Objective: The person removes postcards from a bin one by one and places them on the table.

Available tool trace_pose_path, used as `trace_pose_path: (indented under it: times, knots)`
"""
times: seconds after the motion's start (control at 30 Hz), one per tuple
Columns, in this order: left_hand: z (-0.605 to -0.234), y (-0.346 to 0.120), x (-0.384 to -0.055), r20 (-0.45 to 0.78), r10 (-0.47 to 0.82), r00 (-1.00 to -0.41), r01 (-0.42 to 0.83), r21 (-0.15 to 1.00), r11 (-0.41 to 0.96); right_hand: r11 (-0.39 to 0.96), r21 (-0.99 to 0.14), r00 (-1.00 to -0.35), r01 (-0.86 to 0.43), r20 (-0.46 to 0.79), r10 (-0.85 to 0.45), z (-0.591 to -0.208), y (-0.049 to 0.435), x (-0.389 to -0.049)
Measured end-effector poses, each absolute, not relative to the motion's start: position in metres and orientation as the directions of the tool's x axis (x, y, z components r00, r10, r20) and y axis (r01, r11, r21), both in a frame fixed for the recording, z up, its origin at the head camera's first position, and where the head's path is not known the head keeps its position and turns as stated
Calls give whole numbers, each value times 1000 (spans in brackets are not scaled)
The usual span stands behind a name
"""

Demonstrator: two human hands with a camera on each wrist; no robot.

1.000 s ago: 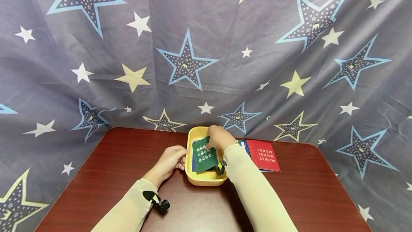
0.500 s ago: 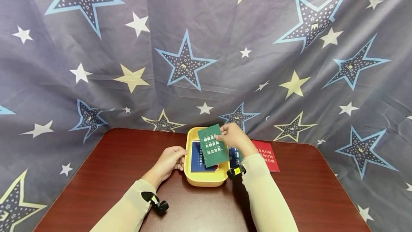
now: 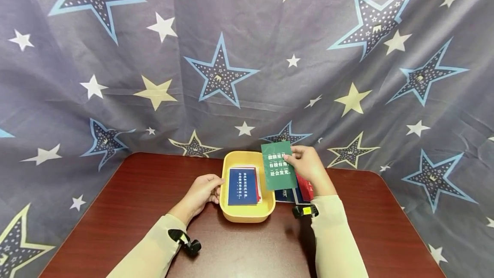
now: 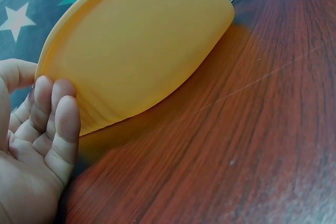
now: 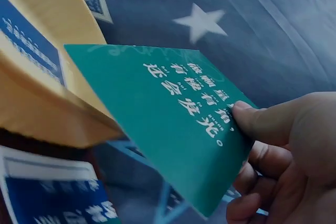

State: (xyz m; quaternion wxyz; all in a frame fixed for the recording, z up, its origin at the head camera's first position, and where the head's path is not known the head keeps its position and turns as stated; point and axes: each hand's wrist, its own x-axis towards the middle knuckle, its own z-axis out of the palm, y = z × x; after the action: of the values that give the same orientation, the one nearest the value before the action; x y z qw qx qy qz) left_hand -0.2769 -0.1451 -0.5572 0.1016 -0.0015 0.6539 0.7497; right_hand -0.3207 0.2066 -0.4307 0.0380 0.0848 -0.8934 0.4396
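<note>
My right hand (image 3: 308, 168) pinches a green card (image 3: 279, 170) with white Chinese characters by its right edge, thumb on the printed face. The card is raised just right of a yellow plastic tub (image 3: 247, 216). Inside the tub lies a small stack topped by a blue card (image 3: 242, 187), with red and white edges showing beneath it. At the tub's left side, my left hand (image 3: 203, 190) holds the rim between thumb and fingers. The left wrist view shows that hand (image 4: 44, 129) with its fingertips against the tub's outer wall (image 4: 136, 51).
On the reddish-brown wooden table (image 3: 370, 226), right of the tub, lie more cards: a dark blue card (image 3: 284, 195) and a red card (image 3: 305, 187), partly hidden behind the green card and right hand. A grey star-patterned curtain (image 3: 216, 123) hangs behind the table.
My right hand has lifted the green card out of the tub and carried it rightward past the rim, uncovering the blue card below. My left hand stays at the tub's rim.
</note>
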Motion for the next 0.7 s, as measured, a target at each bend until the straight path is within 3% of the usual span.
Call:
trace_pose_path:
  times: [0.33, 0.5, 0.7]
  knots:
    - [-556, -146, -277, -133, 148, -980, -153, 979, -134, 580, -806, -987, -116, 158, 23, -421, 252, -317]
    - [-556, -147, -277, -129, 155, -979, -151, 979, -134, 656, -749, -982, -98, 179, 57, -429, 278, -321]
    - [-556, -145, -278, -130, 156, -979, -151, 979, -134, 717, -695, -983, 49, 93, 157, -443, 312, -320]
